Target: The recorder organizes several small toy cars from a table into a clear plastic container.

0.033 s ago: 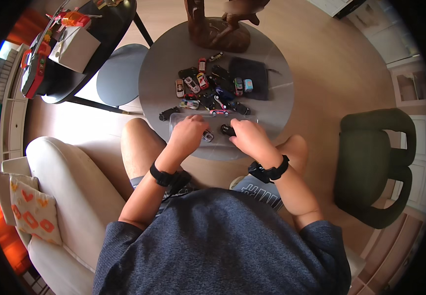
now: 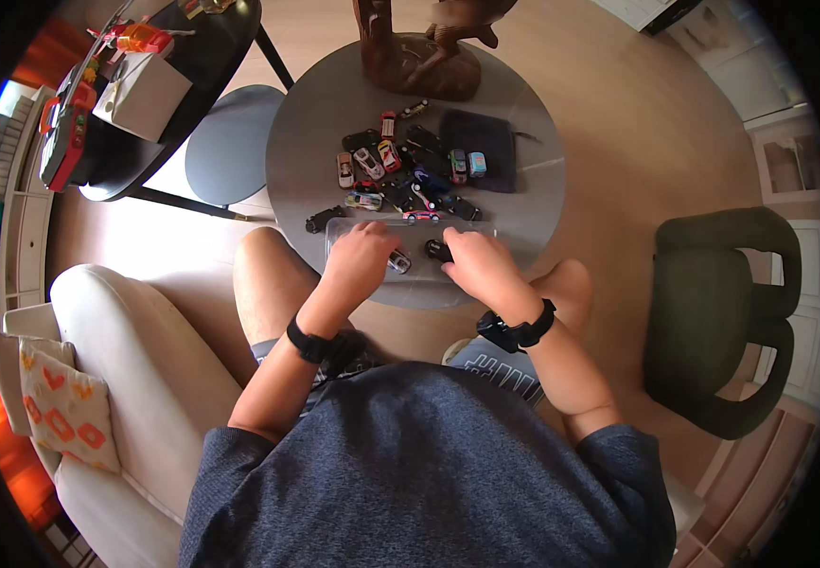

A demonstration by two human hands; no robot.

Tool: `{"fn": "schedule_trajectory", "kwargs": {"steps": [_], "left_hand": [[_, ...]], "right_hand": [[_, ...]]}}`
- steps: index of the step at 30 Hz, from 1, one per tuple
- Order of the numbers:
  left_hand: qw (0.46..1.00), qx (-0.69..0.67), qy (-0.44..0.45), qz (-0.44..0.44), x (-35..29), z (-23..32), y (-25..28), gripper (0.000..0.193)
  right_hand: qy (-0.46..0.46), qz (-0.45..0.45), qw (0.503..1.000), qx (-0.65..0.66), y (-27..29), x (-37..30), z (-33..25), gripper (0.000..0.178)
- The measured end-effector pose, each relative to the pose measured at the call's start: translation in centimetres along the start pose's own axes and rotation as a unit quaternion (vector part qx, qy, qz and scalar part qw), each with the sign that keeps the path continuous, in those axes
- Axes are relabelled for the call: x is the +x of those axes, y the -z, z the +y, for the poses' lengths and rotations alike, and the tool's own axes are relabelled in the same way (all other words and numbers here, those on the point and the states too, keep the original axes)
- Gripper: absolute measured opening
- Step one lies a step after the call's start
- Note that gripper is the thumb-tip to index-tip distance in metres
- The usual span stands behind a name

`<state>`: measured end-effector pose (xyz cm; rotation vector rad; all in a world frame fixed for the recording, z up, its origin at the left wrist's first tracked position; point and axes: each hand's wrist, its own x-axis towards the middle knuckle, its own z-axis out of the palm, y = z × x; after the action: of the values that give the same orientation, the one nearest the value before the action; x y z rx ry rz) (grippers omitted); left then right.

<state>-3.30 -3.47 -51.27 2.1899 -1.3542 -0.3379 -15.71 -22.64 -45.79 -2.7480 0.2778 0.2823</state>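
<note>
My left hand (image 2: 362, 256) is over a clear plastic tray (image 2: 335, 230) at the near edge of the round table. Its fingers close on a silver toy car (image 2: 399, 262), partly hidden beneath them. To the right, my right hand (image 2: 474, 257) grips a black toy car (image 2: 437, 250) at its fingertips, above the same tray. A pink and blue toy car (image 2: 421, 217) lies at the tray's far edge. Beyond it spreads a jumble of toy cars, among them a white one (image 2: 369, 165), a red and white one (image 2: 389, 155) and a black one (image 2: 325, 220).
A dark cloth pouch (image 2: 495, 175) lies on the grey round table (image 2: 533, 142), with a light blue toy car (image 2: 477, 165) on it. Behind stands a brown wooden carving (image 2: 419, 76). A grey stool (image 2: 230, 142), a cream sofa (image 2: 135, 350) and a green chair (image 2: 713, 284) surround me.
</note>
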Motion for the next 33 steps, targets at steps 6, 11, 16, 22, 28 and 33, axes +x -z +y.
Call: {"fn": "schedule_trajectory", "kwargs": {"steps": [6, 11, 16, 22, 28, 33], "left_hand": [[0.983, 0.113, 0.143, -0.027, -1.2, 2.8, 1.8, 0.017], [0.991, 0.031, 0.128, -0.003, -1.0, 3.5, -0.2, 0.028], [0.990, 0.044, 0.131, -0.038, -0.3, 3.9, -0.7, 0.029], [0.993, 0.006, 0.090, -0.075, 1.2, 4.9, -2.2, 0.031], [0.987, -0.118, 0.033, -0.099, 3.8, 6.5, -5.0, 0.041], [0.980, -0.162, 0.070, -0.092, 3.8, 6.9, -5.0, 0.044]], "right_hand": [[-0.045, 0.019, 0.998, -0.040, -0.3, -0.2, -0.4, 0.024], [-0.087, 0.057, 0.987, -0.126, -2.2, -0.4, 0.6, 0.016], [-0.096, 0.063, 0.986, -0.119, -0.3, -1.5, 0.1, 0.018], [-0.220, 0.069, 0.973, -0.002, 1.6, -2.0, 5.3, 0.030], [-0.193, 0.045, 0.943, 0.266, -1.5, -1.4, 7.8, 0.028], [-0.198, 0.016, 0.934, 0.298, 0.2, -1.4, 6.8, 0.028]]}}
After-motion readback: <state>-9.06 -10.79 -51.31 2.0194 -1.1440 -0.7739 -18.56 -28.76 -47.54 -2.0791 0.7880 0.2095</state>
